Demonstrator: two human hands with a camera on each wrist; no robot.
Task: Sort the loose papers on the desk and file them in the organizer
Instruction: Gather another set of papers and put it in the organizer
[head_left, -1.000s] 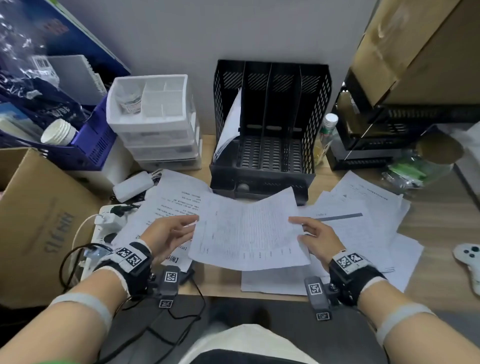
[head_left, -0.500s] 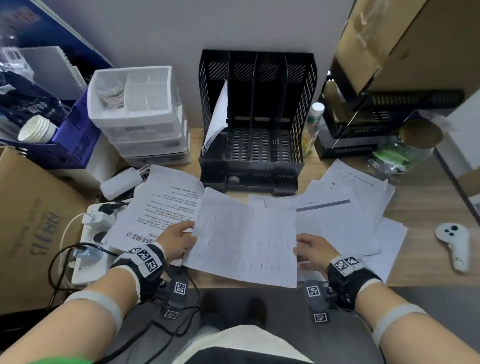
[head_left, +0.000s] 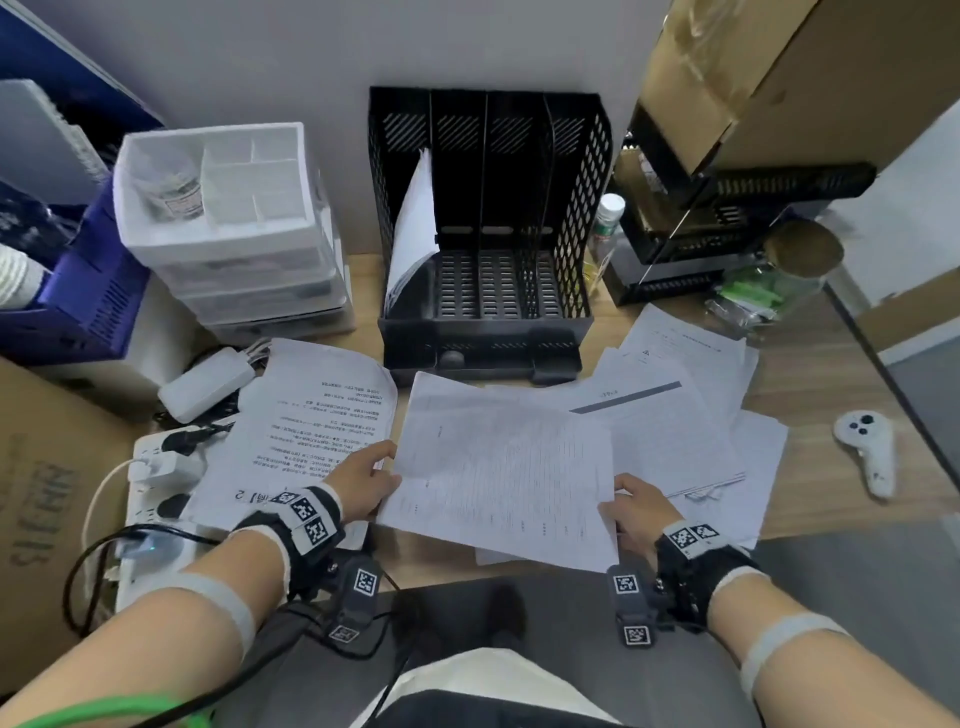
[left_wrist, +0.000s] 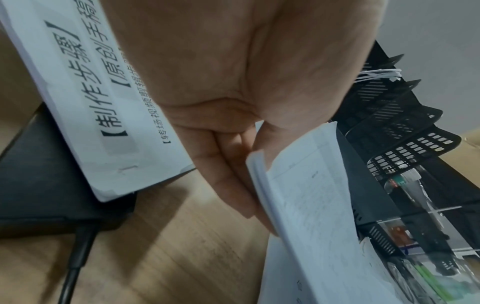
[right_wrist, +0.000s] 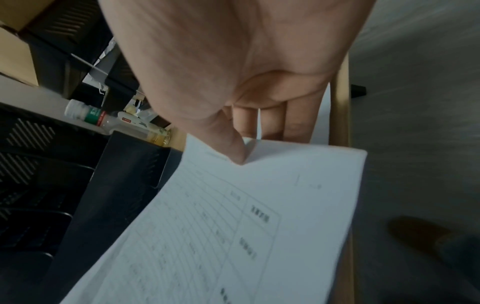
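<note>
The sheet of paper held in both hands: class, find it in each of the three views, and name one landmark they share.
Head: sheet of paper, centre, between both hands.
Left wrist: lower right, edge-on beside the fingers.
Right wrist: lower centre, table lines showing, under the thumb.
Shared landmark: the black organizer.

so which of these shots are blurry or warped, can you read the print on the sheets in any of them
Head view: wide-angle bowing bends the file organizer, and the held sheets show only faint, unreadable table lines. Left wrist view: large headline print on the stapled document is sharp, while the left hand fills the frame. Right wrist view: motion-smeared table on the sheets.
</note>
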